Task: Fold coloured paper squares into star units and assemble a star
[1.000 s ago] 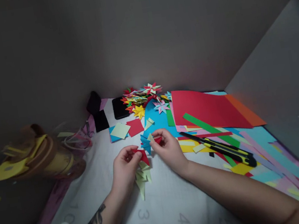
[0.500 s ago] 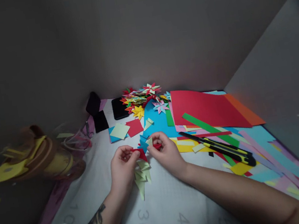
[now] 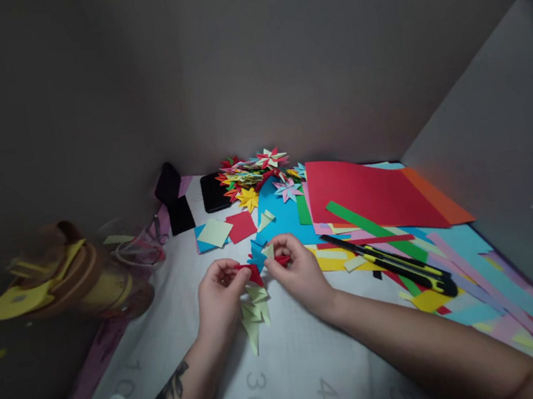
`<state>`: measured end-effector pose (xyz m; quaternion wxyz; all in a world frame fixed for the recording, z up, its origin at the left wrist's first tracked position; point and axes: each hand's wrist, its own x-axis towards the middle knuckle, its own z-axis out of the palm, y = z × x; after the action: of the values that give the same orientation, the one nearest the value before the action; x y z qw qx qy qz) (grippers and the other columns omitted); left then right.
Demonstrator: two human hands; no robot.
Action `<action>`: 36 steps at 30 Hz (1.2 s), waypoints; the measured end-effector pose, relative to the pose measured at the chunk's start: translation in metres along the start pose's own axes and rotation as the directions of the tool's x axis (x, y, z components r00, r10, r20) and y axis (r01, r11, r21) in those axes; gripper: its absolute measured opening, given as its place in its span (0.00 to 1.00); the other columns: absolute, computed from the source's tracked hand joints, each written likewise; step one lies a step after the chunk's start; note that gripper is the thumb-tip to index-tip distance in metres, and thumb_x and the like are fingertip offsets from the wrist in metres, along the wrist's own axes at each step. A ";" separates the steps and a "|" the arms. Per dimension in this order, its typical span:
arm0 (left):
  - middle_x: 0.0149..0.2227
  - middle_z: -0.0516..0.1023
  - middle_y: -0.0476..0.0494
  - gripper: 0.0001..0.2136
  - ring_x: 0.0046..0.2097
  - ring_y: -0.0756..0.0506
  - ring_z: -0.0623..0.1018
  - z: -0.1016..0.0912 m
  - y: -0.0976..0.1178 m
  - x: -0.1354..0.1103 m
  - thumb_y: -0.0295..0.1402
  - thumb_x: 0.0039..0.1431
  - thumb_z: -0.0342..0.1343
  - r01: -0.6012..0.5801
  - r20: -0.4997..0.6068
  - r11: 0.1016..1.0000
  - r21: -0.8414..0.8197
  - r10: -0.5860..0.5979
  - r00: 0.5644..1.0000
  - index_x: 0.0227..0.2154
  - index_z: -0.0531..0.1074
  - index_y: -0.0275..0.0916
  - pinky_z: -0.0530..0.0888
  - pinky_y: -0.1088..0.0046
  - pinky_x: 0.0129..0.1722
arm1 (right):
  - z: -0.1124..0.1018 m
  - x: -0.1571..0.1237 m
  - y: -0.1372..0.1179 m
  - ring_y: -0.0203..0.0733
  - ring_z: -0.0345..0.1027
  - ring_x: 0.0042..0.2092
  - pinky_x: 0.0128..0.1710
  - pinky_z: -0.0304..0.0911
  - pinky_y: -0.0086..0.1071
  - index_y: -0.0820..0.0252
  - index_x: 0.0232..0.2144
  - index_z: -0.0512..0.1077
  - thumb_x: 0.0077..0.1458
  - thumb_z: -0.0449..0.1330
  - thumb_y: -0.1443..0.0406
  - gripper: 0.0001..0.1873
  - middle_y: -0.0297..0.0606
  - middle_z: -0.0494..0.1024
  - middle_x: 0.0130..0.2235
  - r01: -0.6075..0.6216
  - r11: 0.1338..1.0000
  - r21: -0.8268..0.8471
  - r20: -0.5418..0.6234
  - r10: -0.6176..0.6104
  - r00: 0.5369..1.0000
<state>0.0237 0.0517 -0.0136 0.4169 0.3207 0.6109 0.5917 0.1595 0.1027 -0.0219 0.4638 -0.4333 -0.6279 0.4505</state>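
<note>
My left hand (image 3: 219, 298) pinches a folded red paper piece (image 3: 252, 273), with pale green folded points (image 3: 253, 313) hanging below it. My right hand (image 3: 298, 272) is closed on another small red piece (image 3: 282, 260) joined with blue folded points (image 3: 257, 253) and a pale green tip. The two hands hold their pieces close together, almost touching, just above the white cutting mat (image 3: 284, 372).
A heap of finished paper stars (image 3: 254, 171) lies at the back beside a black phone (image 3: 213, 192). Red sheets (image 3: 371, 193), coloured strips and a yellow-black cutter (image 3: 398, 265) lie at the right. A brown tape holder (image 3: 81, 279) stands at the left. Loose squares (image 3: 223, 230) sit mid-mat.
My right hand has drawn left and down toward the left hand, bringing the two folded pieces together. The left hand has barely moved.
</note>
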 end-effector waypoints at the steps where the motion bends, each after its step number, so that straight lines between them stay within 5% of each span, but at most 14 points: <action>1: 0.24 0.72 0.52 0.10 0.25 0.53 0.71 0.000 0.000 0.000 0.32 0.42 0.63 -0.002 -0.001 1.000 0.001 0.002 1.000 0.28 0.68 0.36 0.67 0.80 0.24 | 0.000 0.000 0.000 0.35 0.66 0.31 0.33 0.62 0.28 0.58 0.36 0.64 0.48 0.57 0.66 0.10 0.31 0.69 0.28 0.002 1.000 -0.001 -0.001 -0.002 1.000; 28: 0.20 0.72 0.52 0.13 0.23 0.52 0.71 0.002 0.003 0.002 0.34 0.39 0.64 0.042 -0.005 0.998 -0.057 -0.043 0.999 0.26 0.66 0.36 0.66 0.79 0.26 | 0.006 -0.007 -0.001 0.33 0.60 0.24 0.24 0.56 0.25 0.57 0.37 0.64 0.46 0.57 0.67 0.12 0.25 0.64 0.21 -0.045 0.999 -0.011 0.130 0.046 0.990; 36: 0.27 0.74 0.47 0.06 0.29 0.50 0.72 -0.003 0.011 -0.002 0.34 0.45 0.60 -0.153 0.021 0.981 0.122 0.152 0.988 0.27 0.72 0.38 0.68 0.77 0.27 | 0.006 -0.006 -0.003 0.32 0.57 0.23 0.22 0.54 0.24 0.57 0.36 0.64 0.46 0.56 0.67 0.12 0.24 0.61 0.21 -0.072 0.996 0.054 0.150 0.063 0.987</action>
<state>0.0208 0.0500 -0.0030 0.3531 0.3952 0.6175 0.5813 0.1548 0.0953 -0.0207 0.4131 -0.4058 -0.6318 0.5153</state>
